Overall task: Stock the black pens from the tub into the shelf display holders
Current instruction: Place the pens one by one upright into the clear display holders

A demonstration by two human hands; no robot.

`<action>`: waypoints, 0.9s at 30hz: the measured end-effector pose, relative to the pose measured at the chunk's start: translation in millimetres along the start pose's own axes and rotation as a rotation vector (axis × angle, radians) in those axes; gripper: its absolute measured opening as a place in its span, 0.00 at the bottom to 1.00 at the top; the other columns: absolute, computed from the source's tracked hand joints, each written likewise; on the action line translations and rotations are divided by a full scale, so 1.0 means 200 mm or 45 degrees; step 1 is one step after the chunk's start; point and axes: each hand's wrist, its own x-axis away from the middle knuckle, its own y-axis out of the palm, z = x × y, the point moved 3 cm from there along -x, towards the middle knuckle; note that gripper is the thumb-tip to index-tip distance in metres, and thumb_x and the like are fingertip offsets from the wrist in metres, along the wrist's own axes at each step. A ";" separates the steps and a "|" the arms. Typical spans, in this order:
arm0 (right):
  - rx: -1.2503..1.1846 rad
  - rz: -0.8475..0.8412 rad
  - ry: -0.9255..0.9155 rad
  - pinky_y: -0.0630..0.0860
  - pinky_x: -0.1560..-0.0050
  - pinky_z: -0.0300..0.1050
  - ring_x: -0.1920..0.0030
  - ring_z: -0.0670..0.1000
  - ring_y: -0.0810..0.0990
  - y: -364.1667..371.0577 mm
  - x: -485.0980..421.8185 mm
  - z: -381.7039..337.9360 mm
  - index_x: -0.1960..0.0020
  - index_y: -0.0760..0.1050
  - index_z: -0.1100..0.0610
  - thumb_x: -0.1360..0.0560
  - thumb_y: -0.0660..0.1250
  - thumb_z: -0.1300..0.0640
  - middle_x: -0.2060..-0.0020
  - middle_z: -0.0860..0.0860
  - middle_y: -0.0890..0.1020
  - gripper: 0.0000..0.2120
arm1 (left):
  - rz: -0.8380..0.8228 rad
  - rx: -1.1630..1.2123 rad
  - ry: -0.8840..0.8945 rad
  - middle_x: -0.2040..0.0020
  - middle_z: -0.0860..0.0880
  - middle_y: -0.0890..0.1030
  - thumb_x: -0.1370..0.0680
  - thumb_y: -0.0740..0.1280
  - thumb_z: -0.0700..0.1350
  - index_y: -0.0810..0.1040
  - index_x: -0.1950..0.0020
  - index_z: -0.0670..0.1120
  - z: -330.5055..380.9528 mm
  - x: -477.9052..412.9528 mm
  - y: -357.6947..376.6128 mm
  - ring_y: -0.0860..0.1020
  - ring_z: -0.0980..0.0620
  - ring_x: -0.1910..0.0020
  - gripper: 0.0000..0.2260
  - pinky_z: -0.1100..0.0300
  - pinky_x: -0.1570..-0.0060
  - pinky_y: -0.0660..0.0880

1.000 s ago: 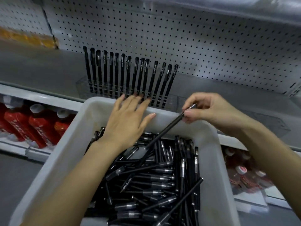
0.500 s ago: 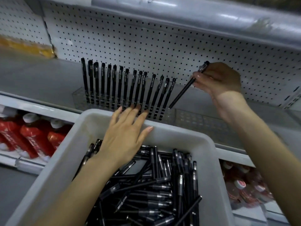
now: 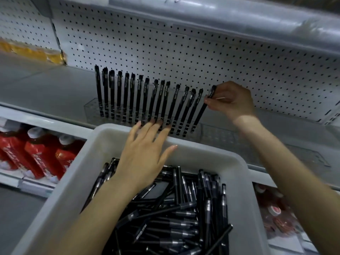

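Note:
A grey tub (image 3: 244, 181) in front of me holds several loose black pens (image 3: 174, 218). On the shelf a clear display holder (image 3: 92, 107) carries a row of several upright black pens (image 3: 143, 100). My right hand (image 3: 231, 102) pinches the top of one black pen (image 3: 202, 109) at the right end of that row, its lower end down in the holder. My left hand (image 3: 145, 157) lies flat with fingers straight over the tub's far rim, fingertips near the holder. A second clear holder (image 3: 230, 137) stands to the right.
White pegboard (image 3: 184, 52) backs the grey shelf (image 3: 46, 89). Red bottles (image 3: 33, 153) stand on the lower shelf at the left, more red items (image 3: 276, 214) at the lower right. Yellow packs (image 3: 31, 52) lie at the far left.
My right hand lifted one pen out of the tub, carried it up to the shelf and lowered it into the holder at the row's right end. My left hand stayed on the tub rim.

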 end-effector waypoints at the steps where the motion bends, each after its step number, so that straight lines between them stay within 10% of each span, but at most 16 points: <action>1: 0.042 -0.015 -0.011 0.80 0.49 0.45 0.60 0.45 0.81 0.01 0.00 0.01 0.56 0.74 0.57 0.33 0.76 0.64 0.62 0.48 0.81 0.12 | 0.003 0.000 0.001 0.32 0.46 0.72 0.20 0.41 0.62 0.68 0.29 0.48 0.00 0.00 0.00 0.65 0.48 0.29 0.30 0.52 0.28 0.47; 7: 0.115 -0.058 -0.006 0.71 0.59 0.23 0.66 0.32 0.77 0.04 0.00 0.05 0.52 0.75 0.59 0.33 0.75 0.63 0.63 0.44 0.79 0.13 | 0.000 -0.010 -0.001 0.33 0.45 0.74 0.19 0.42 0.61 0.70 0.30 0.47 0.00 0.00 0.00 0.67 0.47 0.30 0.29 0.52 0.29 0.47; 27: 0.134 -0.061 0.008 0.76 0.49 0.36 0.54 0.44 0.82 -0.07 0.18 0.03 0.53 0.77 0.55 0.33 0.75 0.60 0.58 0.47 0.83 0.11 | 0.024 0.019 0.012 0.27 0.47 0.66 0.22 0.37 0.63 0.62 0.25 0.50 0.01 0.00 -0.02 0.58 0.50 0.26 0.32 0.54 0.27 0.41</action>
